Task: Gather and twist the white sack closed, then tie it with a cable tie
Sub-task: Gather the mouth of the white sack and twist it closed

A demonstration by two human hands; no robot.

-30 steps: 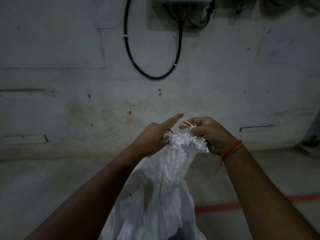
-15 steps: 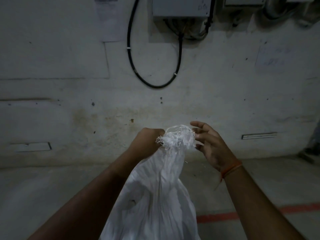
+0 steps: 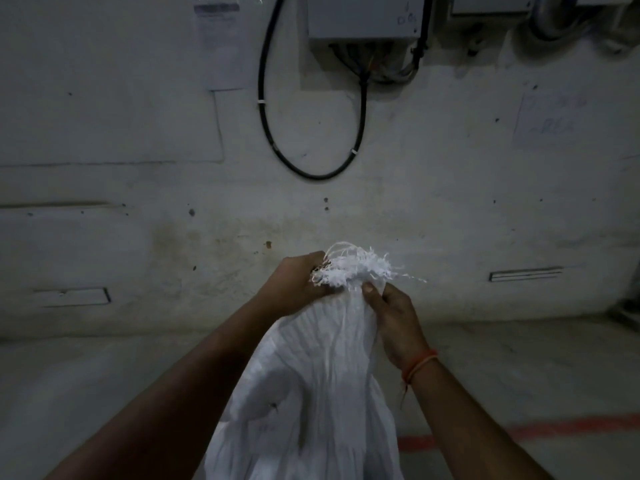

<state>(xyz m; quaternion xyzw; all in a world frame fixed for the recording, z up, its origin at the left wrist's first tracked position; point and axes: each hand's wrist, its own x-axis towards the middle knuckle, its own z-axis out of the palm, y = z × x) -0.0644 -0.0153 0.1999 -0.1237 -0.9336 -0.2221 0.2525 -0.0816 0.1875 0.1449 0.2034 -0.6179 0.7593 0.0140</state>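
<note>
The white woven sack (image 3: 311, 386) stands in front of me, its mouth gathered into a frayed bunch (image 3: 356, 268). My left hand (image 3: 294, 282) is closed around the left side of that bunch, and thin pale loops, perhaps cable ties or loose threads, stick up beside its fingers (image 3: 334, 251). My right hand (image 3: 391, 313) grips the sack's neck just below the frayed top on the right, thumb pressed on the fabric. An orange thread band circles my right wrist.
A stained grey wall lies ahead with a metal box (image 3: 363, 15) and a looping black cable (image 3: 311, 171). A paper notice (image 3: 221, 39) hangs at upper left. A red line (image 3: 519, 431) crosses the concrete floor at right.
My right hand let go of the top, opened, then dropped and took hold of the neck below the frayed edge. My left hand closed around the gathered mouth. The camera tilted down a little.
</note>
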